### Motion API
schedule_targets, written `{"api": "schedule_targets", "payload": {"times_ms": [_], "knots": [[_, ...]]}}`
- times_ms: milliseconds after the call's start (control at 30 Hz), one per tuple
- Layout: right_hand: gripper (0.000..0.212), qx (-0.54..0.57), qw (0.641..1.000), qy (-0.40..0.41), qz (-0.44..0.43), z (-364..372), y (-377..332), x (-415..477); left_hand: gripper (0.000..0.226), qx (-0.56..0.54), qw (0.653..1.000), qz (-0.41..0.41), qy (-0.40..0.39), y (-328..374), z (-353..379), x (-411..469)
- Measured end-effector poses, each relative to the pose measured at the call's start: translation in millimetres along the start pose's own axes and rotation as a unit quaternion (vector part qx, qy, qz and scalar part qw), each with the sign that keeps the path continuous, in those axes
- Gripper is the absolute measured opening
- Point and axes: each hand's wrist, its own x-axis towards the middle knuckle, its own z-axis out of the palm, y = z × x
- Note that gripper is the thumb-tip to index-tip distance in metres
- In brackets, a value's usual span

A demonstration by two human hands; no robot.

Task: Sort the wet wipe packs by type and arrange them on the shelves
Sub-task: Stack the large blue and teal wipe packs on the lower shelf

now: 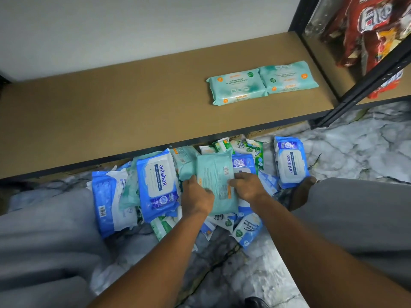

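2 hands grip teal pack; front obsc.

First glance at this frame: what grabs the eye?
Dead centre, the left hand and right hand grip a teal pack by its two sides, above a jumbled pile of blue, teal and green wipe packs on the marbled floor. Up right, two matching teal packs lie side by side on the brown shelf; red snack bags fill the next bay at far right.

Two teal shelf packs lie upper right; one teal pack sits at centre; two blue packs show antabax labels; the rest overlap too much to count.
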Motion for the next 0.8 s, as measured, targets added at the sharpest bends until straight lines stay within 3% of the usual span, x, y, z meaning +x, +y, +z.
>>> {"api": "schedule_targets", "payload": {"times_ms": [100,200,300,400,500,633,800], "knots": [[0.012,0.020,1.000,-0.002,-0.024,-1,-18,-12,0.035,-0.038,0.999,0.034,0.012,6,-16,0],[0.016,0.075,0.996,0.008,-0.049,-2,-43,-22,0.056,-0.090,0.992,0.082,0.015,23,-43,-4],[0.019,0.091,0.989,0.024,-0.118,-1,-70,-38,0.075,-0.139,0.983,0.119,0.003,44,-76,-15],[0.017,0.050,0.973,0.058,-0.217,2,-92,-62,0.080,-0.139,0.979,0.147,-0.007,57,-101,-27],[0.020,0.000,0.939,0.098,-0.329,10,-103,-79,0.087,-0.171,0.965,0.197,0.006,72,-112,-39],[0.026,-0.132,0.875,0.144,-0.443,19,-100,-95,0.096,-0.320,0.932,0.170,0.005,88,-127,-47],[0.033,-0.216,0.831,0.155,-0.488,27,-89,-110,0.072,-0.362,0.916,0.172,0.007,79,-136,-51]]}}
